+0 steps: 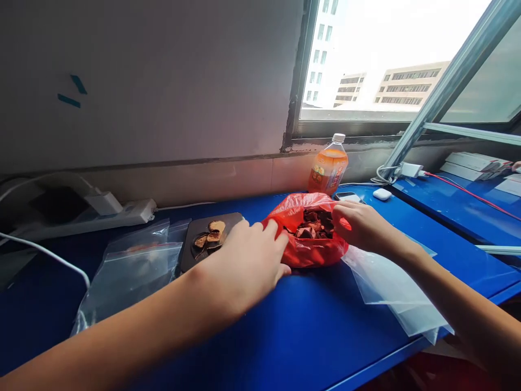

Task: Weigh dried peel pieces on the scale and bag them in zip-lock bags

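A red plastic bag (301, 259) stands on the blue table with its mouth open. Dark reddish-brown dried slices (313, 225) fill the inside. My right hand (360, 224) is closed on the bag's right rim, fingers pinched together. At the left side of the bag, my left hand (254, 258) has its fingers curled over the edge and its thumb low against the front. Left of the bag lies a dark, flat square scale-like tray (191, 239), partly hidden by my left hand, with several brown dried pieces (214, 233) on it.
Clear zip bags (138, 266) lie at left, more clear plastic bags (391, 282) at right. Behind stand an orange drink bottle (330, 165) and a white earbud case (381, 194). A power strip (138, 212) sits along the wall; a metal frame (431, 103) slants at right.
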`<state>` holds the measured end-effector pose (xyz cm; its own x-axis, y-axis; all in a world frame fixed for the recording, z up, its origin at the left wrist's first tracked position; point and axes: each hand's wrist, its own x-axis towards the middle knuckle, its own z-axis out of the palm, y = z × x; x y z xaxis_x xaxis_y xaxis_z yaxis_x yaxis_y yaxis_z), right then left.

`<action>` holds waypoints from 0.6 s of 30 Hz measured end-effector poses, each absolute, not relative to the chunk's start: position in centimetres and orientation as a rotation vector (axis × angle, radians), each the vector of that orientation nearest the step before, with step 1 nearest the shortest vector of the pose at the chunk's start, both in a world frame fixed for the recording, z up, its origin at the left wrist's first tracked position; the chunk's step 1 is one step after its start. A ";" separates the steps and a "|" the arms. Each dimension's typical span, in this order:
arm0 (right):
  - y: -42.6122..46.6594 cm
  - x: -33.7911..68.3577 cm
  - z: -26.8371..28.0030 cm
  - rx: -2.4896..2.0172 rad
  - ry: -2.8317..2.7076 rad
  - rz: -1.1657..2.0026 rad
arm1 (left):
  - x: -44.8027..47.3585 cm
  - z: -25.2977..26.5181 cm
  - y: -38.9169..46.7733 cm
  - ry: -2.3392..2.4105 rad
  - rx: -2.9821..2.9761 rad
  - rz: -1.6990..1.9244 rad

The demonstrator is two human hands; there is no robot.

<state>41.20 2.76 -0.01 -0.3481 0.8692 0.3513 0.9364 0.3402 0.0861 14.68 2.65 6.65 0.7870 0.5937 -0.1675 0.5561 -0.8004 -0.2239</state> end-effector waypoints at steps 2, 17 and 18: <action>2.7 41.0 0.1 -1.591 -2.367 -0.385 | 15.9 6.7 2.5 -0.742 -3.013 0.276; 3.1 41.9 0.3 -1.710 -2.395 -0.129 | 24.4 2.1 13.6 -1.062 -2.960 0.286; 3.1 41.8 0.3 -1.693 -2.404 -0.126 | 24.4 2.0 13.6 -1.036 -2.962 0.273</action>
<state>41.83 3.13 0.30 -0.3251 0.9221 0.2099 0.9390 0.3411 -0.0441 24.39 13.59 2.01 0.7687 0.6178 -0.1656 0.6192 -0.7837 -0.0494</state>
